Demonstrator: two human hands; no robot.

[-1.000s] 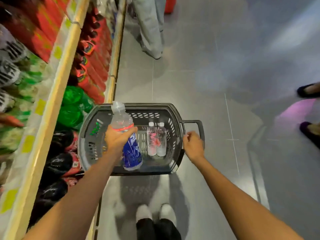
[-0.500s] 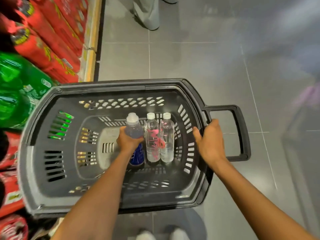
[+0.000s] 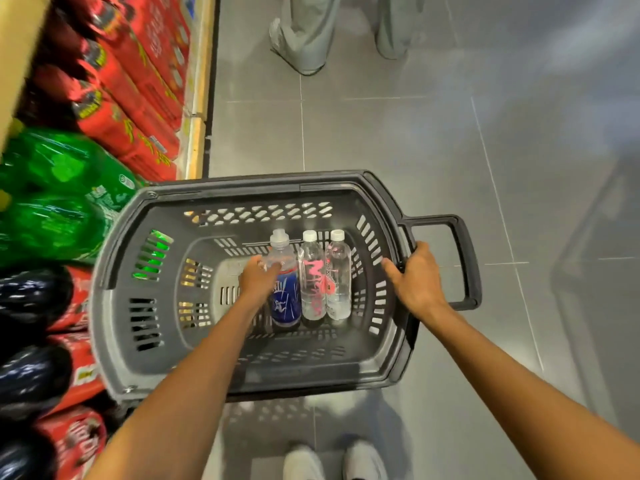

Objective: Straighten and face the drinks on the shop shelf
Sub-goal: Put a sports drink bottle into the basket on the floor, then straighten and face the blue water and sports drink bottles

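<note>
A grey shopping basket (image 3: 145,341) sits on the floor beside the shelf. Three bottles lie side by side on its bottom: a blue-labelled bottle (image 3: 287,303), a clear one with pink lettering (image 3: 313,289) and another clear bottle (image 3: 338,282). My left hand (image 3: 258,280) reaches into the basket, fingers curled on the shoulder of the blue-labelled bottle. My right hand (image 3: 415,282) grips the basket's right rim, just inside its dark handle (image 3: 465,261).
The low shelf on the left holds red drink packs (image 3: 138,98), green bottle packs (image 3: 59,195) and dark bottles with red labels (image 3: 34,341). Another person's grey trouser legs (image 3: 304,36) stand on the tiled aisle ahead. My white shoes (image 3: 332,462) are below the basket.
My left hand has carried the blue-labelled bottle down into the basket and laid it beside the two clear bottles. My view moved closer over the basket. The right hand stays on the rim.
</note>
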